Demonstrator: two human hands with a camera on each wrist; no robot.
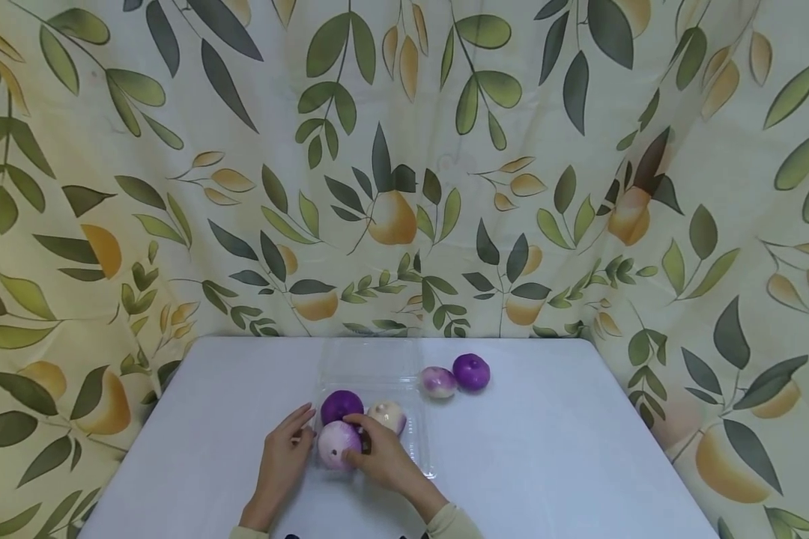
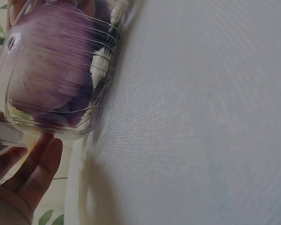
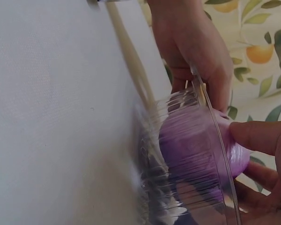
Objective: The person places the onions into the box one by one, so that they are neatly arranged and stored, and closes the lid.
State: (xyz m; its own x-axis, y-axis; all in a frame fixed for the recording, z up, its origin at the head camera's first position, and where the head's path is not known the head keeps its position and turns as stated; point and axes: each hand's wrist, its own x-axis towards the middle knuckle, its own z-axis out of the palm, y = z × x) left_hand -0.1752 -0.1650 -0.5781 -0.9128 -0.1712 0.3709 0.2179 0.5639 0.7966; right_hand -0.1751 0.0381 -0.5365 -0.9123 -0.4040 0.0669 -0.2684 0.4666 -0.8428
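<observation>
A pale purple-and-white onion (image 1: 337, 448) sits at the front left of a clear plastic container (image 1: 414, 442). My right hand (image 1: 384, 453) grips this onion from above and the right, its thumb and fingers showing around it in the right wrist view. Behind it lies a dark purple onion (image 1: 341, 404), and to the right a whitish onion (image 1: 389, 414), partly hidden by my right hand. My left hand (image 1: 285, 453) touches the container's left side, its fingers extended along the rim. The ribbed container wall (image 2: 51, 70) shows the pale onion through it in the left wrist view.
The container's clear lid (image 1: 371, 359) lies folded back behind it. Just right of the container are a purple-and-white onion (image 1: 438, 382) and a dark purple onion (image 1: 471, 373). The white table (image 1: 546, 449) ends at a leaf-patterned curtain (image 1: 404, 187).
</observation>
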